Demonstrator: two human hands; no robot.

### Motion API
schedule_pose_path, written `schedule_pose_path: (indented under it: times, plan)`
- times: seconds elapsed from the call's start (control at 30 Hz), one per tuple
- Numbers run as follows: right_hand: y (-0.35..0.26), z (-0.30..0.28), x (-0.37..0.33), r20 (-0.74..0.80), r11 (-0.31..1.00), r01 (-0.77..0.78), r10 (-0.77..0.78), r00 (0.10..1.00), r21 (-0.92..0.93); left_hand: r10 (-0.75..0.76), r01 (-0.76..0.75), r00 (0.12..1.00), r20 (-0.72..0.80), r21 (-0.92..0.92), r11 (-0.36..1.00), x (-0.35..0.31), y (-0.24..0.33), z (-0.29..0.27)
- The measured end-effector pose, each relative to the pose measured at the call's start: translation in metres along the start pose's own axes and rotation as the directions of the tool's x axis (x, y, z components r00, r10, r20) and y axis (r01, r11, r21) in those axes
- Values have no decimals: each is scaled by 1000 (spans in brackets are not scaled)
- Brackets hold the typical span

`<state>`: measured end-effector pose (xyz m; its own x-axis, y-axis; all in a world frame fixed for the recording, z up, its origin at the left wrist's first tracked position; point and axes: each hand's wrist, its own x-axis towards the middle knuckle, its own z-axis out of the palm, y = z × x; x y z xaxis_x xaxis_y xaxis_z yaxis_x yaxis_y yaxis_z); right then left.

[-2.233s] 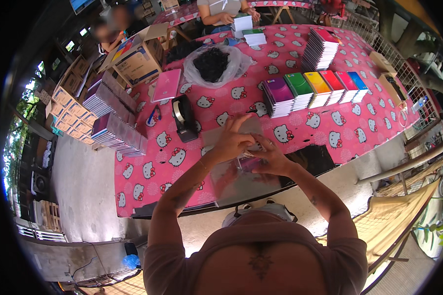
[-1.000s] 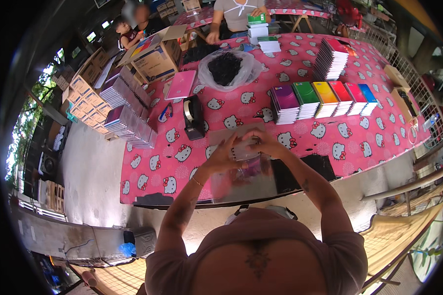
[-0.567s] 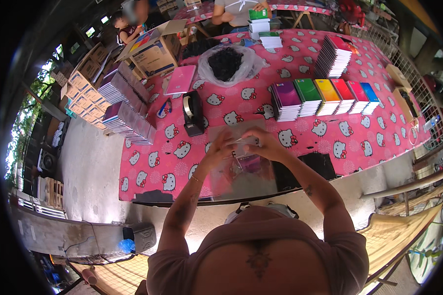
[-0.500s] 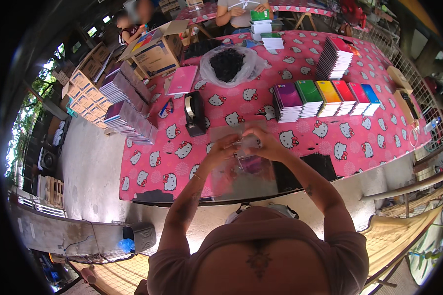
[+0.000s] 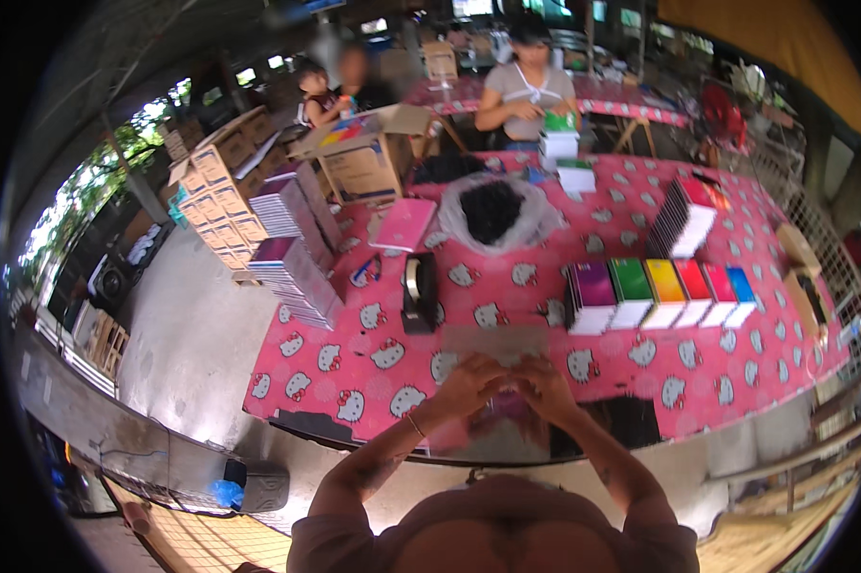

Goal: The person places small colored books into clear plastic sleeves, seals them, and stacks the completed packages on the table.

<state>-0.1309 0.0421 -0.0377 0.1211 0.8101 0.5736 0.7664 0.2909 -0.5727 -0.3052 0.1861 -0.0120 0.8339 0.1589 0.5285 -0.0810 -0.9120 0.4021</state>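
My left hand (image 5: 470, 384) and my right hand (image 5: 543, 388) meet over the near edge of the table, fingers curled in and fingertips almost touching. Whatever they pinch is small, blurred and partly covered by the fingers, so I cannot make it out. Beneath them lies a clear, glossy sheet (image 5: 495, 341), its far part showing beyond the fingers. A purple patch (image 5: 509, 406) shows below and between the hands; its kind is unclear. Just beyond my left hand stands a black tape dispenser (image 5: 419, 294).
A row of notebook stacks in several colours (image 5: 645, 294) stands right, with a taller stack (image 5: 683, 218) behind. Purple notebook stacks (image 5: 292, 277) line the left edge. A bag of black material (image 5: 492, 210), pink notebook (image 5: 403, 224) and open carton (image 5: 363, 162) lie farther back. A co-worker (image 5: 528, 91) stands opposite.
The view has tilted up, so the table and hands appear lower and more of the far room shows. My hands stay close together over the clear sheet, fingers more curled.
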Motion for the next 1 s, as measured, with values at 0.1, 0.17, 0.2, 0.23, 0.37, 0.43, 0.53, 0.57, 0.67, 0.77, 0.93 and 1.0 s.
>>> schedule_pose_path:
  times: [0.1,0.17,0.2,0.23,0.37,0.43,0.53,0.57,0.67,0.77,0.93,1.0]
  plan:
    - [-7,4,1,-64,996,-84,84,994,14,-139,143,989,46,-96,985,9,-1,-4]
    - [-16,5,5,-49,959,-247,256,965,137,-171,176,984,56,-103,979,12,-2,-8]
    - [-11,8,2,-56,963,-240,248,967,123,-179,182,983,51,-67,981,16,4,-8]
    - [-2,11,0,-64,967,-232,240,969,108,-185,187,982,46,-31,982,22,11,-7]
    - [6,11,1,5,971,-234,234,972,41,-211,209,977,-19,226,951,26,18,10]
    - [-6,0,11,62,960,-276,274,960,35,-183,204,978,-100,282,937,26,21,15]
    - [-5,-6,10,116,951,-296,285,952,92,-322,316,946,36,112,942,32,20,5]
    - [-4,-7,9,128,947,-295,280,951,123,-381,381,915,134,21,924,34,20,-1]
    - [-16,-18,15,115,982,-147,134,984,121,-108,121,990,-92,145,982,29,32,-12]
    - [-3,-16,13,171,973,-183,158,973,142,49,-41,980,-193,45,998,24,55,-12]
    - [-4,-12,16,127,996,-26,14,992,89,-100,100,995,-29,-16,995,19,33,-26]
    - [-3,-14,18,148,997,-17,6,989,75,-136,136,989,61,2,991,7,21,-17]
